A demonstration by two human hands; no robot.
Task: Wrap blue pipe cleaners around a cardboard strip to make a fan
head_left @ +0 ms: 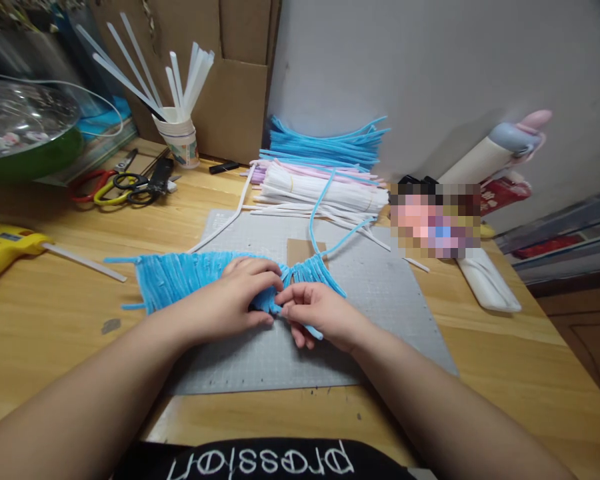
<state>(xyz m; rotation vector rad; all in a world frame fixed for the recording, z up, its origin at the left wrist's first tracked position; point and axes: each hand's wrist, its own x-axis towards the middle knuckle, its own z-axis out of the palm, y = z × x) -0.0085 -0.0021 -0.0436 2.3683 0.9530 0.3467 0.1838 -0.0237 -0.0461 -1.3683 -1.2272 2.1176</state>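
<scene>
While the left hand (250,290) lay curved over the blue weave (180,277), partly on the mat (385,320), its grip impossible to tell; the right hand (325,313) pinching a blue strand (314,332) was close beside it.

A long, fuzzy blue woven piece (183,280) is lying crosswise under the left hand (245,293), its dense broad part stretching leftward with two stem ends (121,260) poking out, while looser strands (320,273) are fanning above the right hand (325,313)
</scene>
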